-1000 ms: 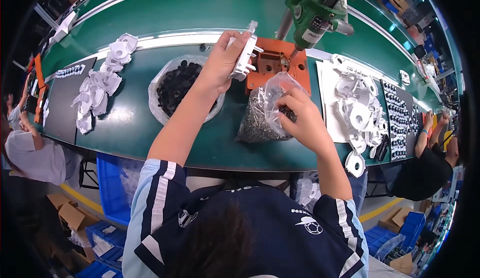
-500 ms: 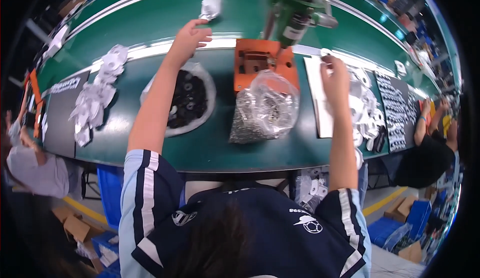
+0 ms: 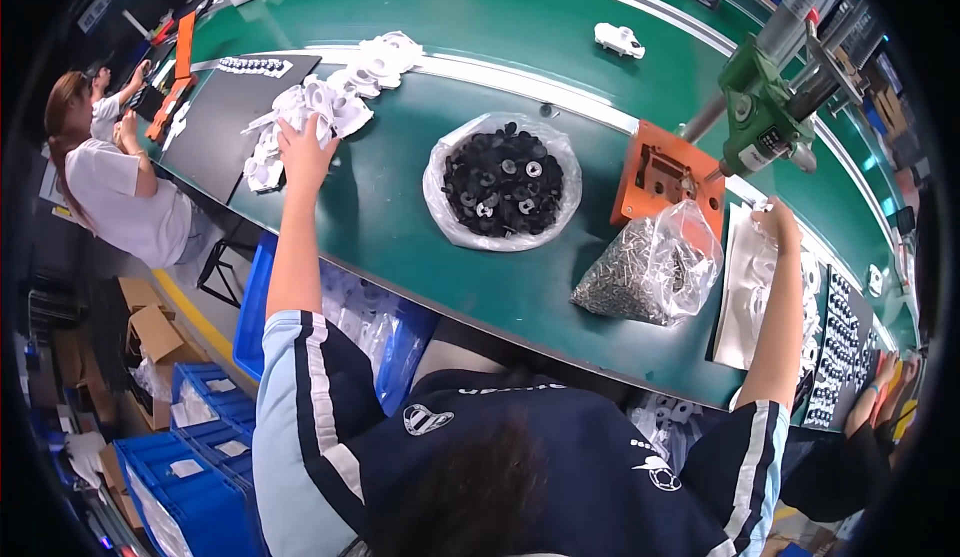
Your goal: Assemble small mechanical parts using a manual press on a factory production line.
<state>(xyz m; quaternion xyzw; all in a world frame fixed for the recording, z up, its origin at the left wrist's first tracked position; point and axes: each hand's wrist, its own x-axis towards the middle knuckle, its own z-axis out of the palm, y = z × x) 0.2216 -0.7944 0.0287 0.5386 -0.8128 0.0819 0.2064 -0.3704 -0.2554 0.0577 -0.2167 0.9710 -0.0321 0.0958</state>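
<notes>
My left hand (image 3: 308,155) is over a pile of white plastic parts (image 3: 340,107) at the left of the bench. Its fingers are spread and reach in among the pieces, holding none that I can see. On the other side, my right hand (image 3: 779,225) hovers by the top of a pale sheet (image 3: 745,287), fingers curled in. Whatever they may hold is hidden. A clear bag of black round parts (image 3: 505,182) lies between my arms. Right of it, a bag of metal screws (image 3: 640,272) leans against an orange fixture (image 3: 650,172) beneath a green press (image 3: 755,107).
One white part (image 3: 618,40) lies on the green conveyor belt (image 3: 480,17) beyond the bench. Dark mats with rows of small parts are at the left (image 3: 265,92) and right (image 3: 838,347). Blue bins (image 3: 180,487) stand below left. Co-workers sit at both sides.
My view has turned to the left. My left hand has gone from near the white part on the belt to the white pile. My right hand stays near the pale sheet.
</notes>
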